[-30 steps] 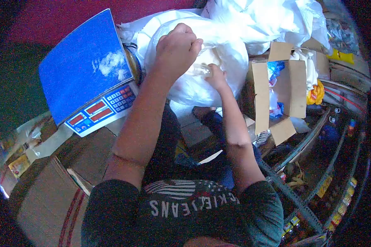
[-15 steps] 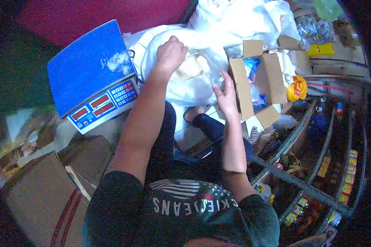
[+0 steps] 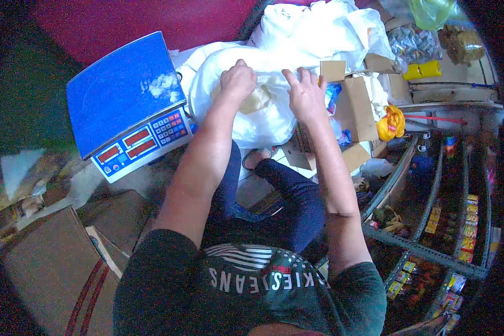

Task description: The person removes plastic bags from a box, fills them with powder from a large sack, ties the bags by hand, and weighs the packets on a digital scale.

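Observation:
A large white plastic bag (image 3: 263,126) stands in front of me with its mouth open and pale, off-white contents (image 3: 257,101) showing inside. My left hand (image 3: 238,82) is closed on the bag's rim at its left side. Over the bag's right edge, my right hand (image 3: 307,96) has its fingers apart and holds nothing; whether it touches the plastic I cannot tell. To the left sits a digital scale (image 3: 115,92) with a blue platform and a little white powder on it.
An open cardboard box (image 3: 361,109) with blue plastic inside stands right of the bag. Behind are more white bags (image 3: 319,33). A yellow bag (image 3: 391,123) and metal shelving (image 3: 420,246) with small packets are at right. Large cardboard (image 3: 50,269) lies at lower left.
My right hand has moved up and forward along the bag's right edge, now in front of the box. My left hand has shifted slightly right and down, still closed on the rim.

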